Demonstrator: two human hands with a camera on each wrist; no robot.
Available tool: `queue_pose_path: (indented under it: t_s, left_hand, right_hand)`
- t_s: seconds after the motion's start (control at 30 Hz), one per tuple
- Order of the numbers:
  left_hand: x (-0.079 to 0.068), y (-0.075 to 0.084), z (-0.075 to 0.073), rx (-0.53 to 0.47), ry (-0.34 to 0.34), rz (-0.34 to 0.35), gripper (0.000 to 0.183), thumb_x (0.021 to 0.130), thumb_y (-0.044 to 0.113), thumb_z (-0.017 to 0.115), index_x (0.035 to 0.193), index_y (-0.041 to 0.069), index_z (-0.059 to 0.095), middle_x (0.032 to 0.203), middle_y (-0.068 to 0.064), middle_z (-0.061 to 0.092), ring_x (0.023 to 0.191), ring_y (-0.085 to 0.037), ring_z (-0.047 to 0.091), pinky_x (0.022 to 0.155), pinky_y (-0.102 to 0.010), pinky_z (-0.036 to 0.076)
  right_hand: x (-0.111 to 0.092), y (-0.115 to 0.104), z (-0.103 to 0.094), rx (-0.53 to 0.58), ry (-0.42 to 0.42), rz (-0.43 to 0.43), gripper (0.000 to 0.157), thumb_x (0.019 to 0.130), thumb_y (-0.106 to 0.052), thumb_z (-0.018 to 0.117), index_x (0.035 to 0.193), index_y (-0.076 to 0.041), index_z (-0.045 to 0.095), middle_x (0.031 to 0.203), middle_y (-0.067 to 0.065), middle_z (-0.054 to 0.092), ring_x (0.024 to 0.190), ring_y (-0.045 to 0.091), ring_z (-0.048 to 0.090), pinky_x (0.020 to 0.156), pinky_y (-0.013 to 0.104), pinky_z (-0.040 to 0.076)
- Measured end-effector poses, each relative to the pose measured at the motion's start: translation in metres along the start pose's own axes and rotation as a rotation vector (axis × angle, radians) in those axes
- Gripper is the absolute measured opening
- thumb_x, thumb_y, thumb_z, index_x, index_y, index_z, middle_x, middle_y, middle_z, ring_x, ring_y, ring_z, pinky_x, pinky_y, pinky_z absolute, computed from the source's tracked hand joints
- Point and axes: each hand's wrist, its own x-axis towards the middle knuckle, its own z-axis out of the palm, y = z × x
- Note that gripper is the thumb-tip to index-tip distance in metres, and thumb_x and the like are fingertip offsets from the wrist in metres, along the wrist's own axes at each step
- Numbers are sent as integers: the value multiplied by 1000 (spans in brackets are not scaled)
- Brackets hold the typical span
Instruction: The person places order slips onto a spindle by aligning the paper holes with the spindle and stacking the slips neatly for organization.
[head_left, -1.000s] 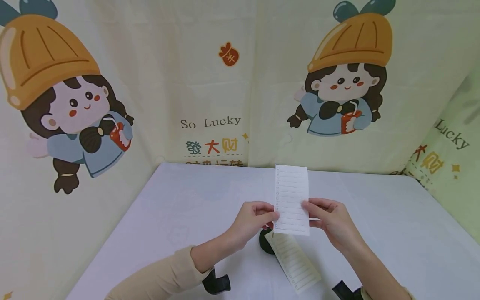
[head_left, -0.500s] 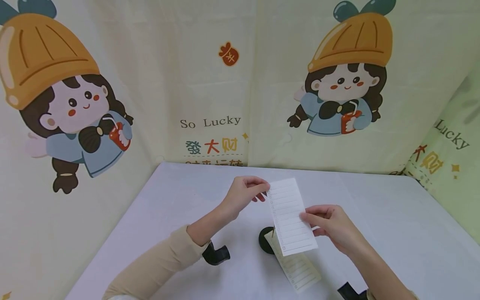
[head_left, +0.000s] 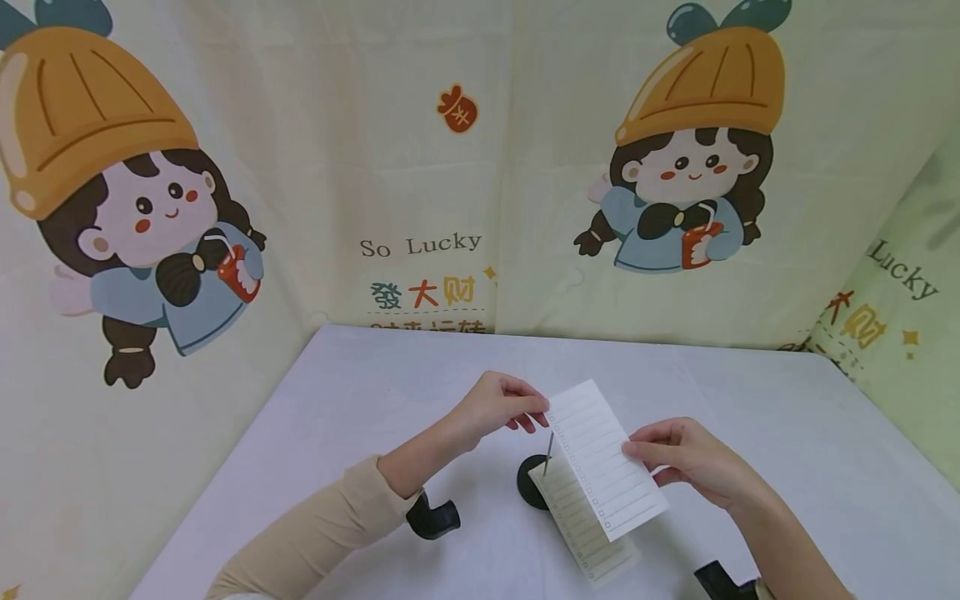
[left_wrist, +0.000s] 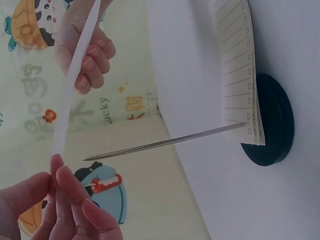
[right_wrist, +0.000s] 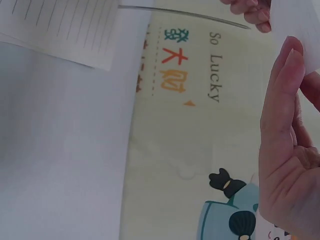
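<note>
Between both hands is a white lined paper slip with checkboxes down one edge, tilted in the head view. My left hand pinches its upper left corner between thumb and fingers. Its right edge is pinched by my right hand. Below stands a paper spike with a round black base. Several cream lined slips are pierced low on the spike, lying over the base. In the left wrist view the held slip appears edge-on, apart from the bare pointed tip of the spike.
A white-covered table extends under the spike. Behind it hangs a pale cloth printed with cartoon figures and lettering. Black wrist mounts sit at both forearms.
My left hand first rose to the slip's upper corner, then came slightly down and right. The slip tilted and shifted down and right with my right hand, uncovering the spike. The pierced slips stayed put.
</note>
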Motion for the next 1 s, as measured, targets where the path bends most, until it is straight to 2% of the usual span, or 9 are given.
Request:
queue_pose_path:
  t_s: [0.17,0.47,0.7,1.0]
  left_hand:
    - [0,-2,2,11,1,-19,18,85,20,65,91,3,69,76,-7,68,65,-15,63,69,-32,50]
    - [6,-10,6,10,21,-35,17,85,20,65,90,4,69,76,-6,68,65,-15,63,66,-29,49]
    - [10,-16,7,13,31,-44,18,85,20,64,91,4,69,76,-5,68,65,-15,63,65,-28,49]
    - [11,-19,7,9,24,-56,18,85,20,64,92,4,69,76,-6,68,66,-15,63,72,-36,50]
  right_hand:
    - [4,6,-2,49,-49,18,18,91,-8,52,96,1,66,85,3,69,72,16,66,62,33,55]
    - [8,11,-2,38,-33,69,22,90,-12,55,98,6,64,84,4,69,72,16,65,62,32,54]
    - [11,16,-4,44,-29,83,22,90,-13,56,99,5,65,84,4,69,72,16,66,62,33,54]
    - [13,20,-5,39,-24,94,23,89,-14,58,99,5,65,83,4,69,71,16,65,63,33,55]
